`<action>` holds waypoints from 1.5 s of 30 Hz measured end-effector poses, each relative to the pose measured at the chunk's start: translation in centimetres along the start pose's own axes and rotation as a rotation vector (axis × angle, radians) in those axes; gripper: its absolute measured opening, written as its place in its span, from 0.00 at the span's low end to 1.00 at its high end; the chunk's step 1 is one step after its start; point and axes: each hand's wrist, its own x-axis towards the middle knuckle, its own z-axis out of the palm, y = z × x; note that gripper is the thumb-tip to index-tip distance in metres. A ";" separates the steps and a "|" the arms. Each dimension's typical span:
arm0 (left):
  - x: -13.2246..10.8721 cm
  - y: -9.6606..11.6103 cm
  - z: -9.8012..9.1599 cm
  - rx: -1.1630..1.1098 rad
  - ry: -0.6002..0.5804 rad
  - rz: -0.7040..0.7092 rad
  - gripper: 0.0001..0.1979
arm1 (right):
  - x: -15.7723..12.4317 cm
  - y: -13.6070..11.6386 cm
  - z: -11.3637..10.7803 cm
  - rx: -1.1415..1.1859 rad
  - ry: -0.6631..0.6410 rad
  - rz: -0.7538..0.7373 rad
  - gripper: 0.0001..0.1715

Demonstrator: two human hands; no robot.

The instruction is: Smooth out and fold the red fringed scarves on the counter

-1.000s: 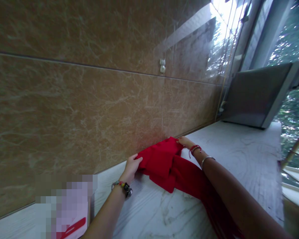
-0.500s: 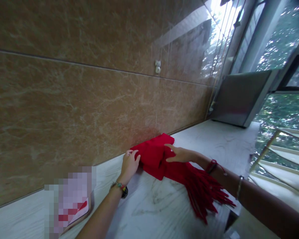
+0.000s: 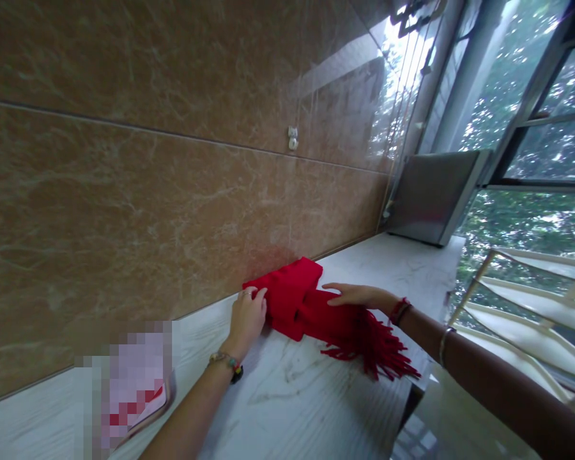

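A red fringed scarf (image 3: 287,297) lies partly folded on the white counter, close against the wall. Its flat folded part is on the left, and the loose tail with bunched fringe (image 3: 376,351) spreads to the right. My left hand (image 3: 248,316) grips the left end of the folded part, with the fingertips curled over its edge. Above the scarf's tail is my right hand (image 3: 359,295), fingers stretched out; whether it touches the cloth is hard to tell.
A blurred-out phone-like item (image 3: 138,390) lies at the counter's left. A grey metal box (image 3: 421,198) stands at the far end by the window. Brown marble tiles (image 3: 148,211) line the wall. Pale rack shelves (image 3: 531,306) are at the right, beyond the counter edge.
The scarf's fringe has swung in from the right and now lies bunched closer to the folded part. My right hand has moved slightly off the fold, over the tail. The camera view has shifted a little.
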 end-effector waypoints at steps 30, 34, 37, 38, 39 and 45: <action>-0.9 2.6 -0.3 0.424 -0.257 0.189 0.21 | -4.9 2.8 -4.0 -0.739 0.091 0.105 0.26; -1.4 2.9 0.4 0.424 -0.193 0.244 0.23 | -4.8 3.5 -2.5 -0.873 0.310 -0.011 0.31; -1.6 2.9 0.9 0.402 -0.183 0.356 0.26 | -5.4 3.0 0.2 -0.942 0.299 -0.253 0.31; -1.6 2.9 1.0 0.398 -0.191 0.365 0.26 | -5.7 2.9 1.1 -0.969 0.253 -0.331 0.31; -1.6 2.8 1.1 0.399 -0.198 0.363 0.25 | -5.9 2.8 1.9 -1.000 0.212 -0.390 0.30; -1.3 2.5 1.1 0.399 -0.201 0.362 0.23 | -6.8 3.6 3.9 -1.116 0.253 -0.455 0.24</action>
